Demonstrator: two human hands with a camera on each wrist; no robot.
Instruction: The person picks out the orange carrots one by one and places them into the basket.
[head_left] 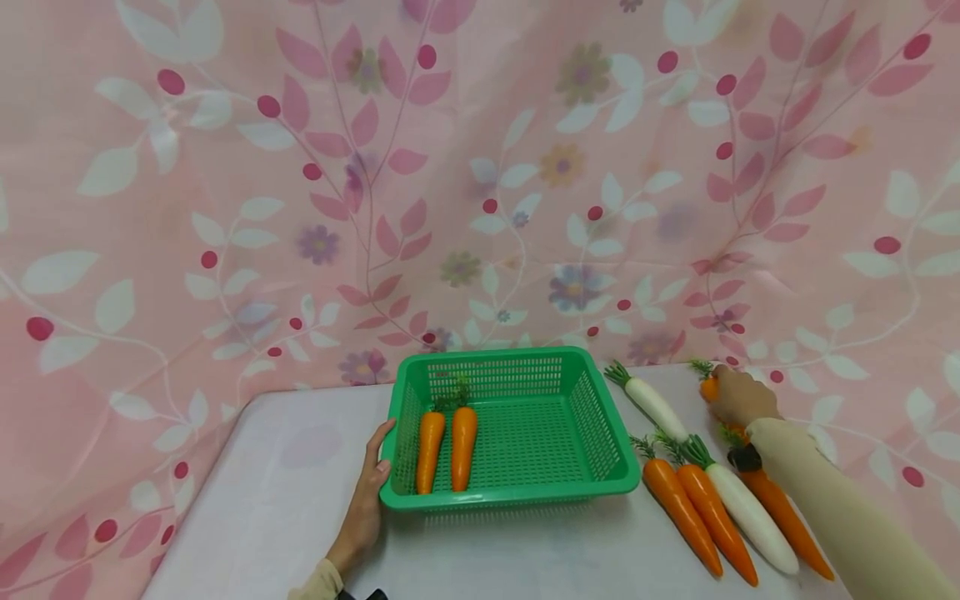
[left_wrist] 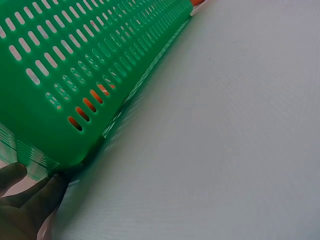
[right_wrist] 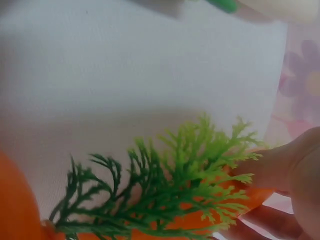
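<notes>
A: Head camera first. Where's the left hand (head_left: 367,492)?

B: At the left end of the green basket (head_left: 525,495). Its fingers touch the rim. They look pretty straight, not squeezed into a fist.

A: And the right hand (head_left: 744,396)?

B: Way over on the right, near the back of the white tabletop (head_left: 285,500). It's holding an orange carrot (head_left: 708,388), close to the leafy top.

A: What's in the basket?

B: An outer carrot (head_left: 431,450) and an inner carrot (head_left: 464,450). They lie side by side at the left end, with their leaves toward the back.

A: What's right of the basket?

B: A back radish (head_left: 656,408), all white. Nearer to us there's a row: a first loose carrot (head_left: 682,517), a second loose carrot (head_left: 717,523), a front radish (head_left: 752,518), then a last carrot (head_left: 787,517) beside the sleeve (head_left: 840,492).

A: Behind everything?

B: A pink flowery cloth (head_left: 487,250).

A: Now the left wrist camera.

B: The basket's wall is full of little slots, and orange shows through some. The fingers (left_wrist: 50,192) touch its bottom corner.

A: And the right wrist camera?

B: Thumb and fingers bend around the orange carrot. Big green leaves (right_wrist: 200,160) hide part of it.
</notes>
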